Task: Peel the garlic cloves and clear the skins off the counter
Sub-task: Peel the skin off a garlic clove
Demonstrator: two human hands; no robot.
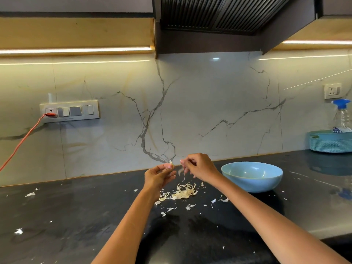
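Above the pile of skins (181, 193), left of the blue bowl (252, 177), the left hand (159, 176) pinches a garlic clove (171, 164); the right hand (200, 166) holds a strip of skin (183, 175) in a narrow grip over the dark surface (76, 216).

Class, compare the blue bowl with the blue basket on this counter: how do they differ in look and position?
The bowl is smooth, solid and round; the basket is woven-patterned with a handle slot. The bowl sits near the right hand; the basket stands far right by the wall. The basket holds a spray bottle. Both are blue.
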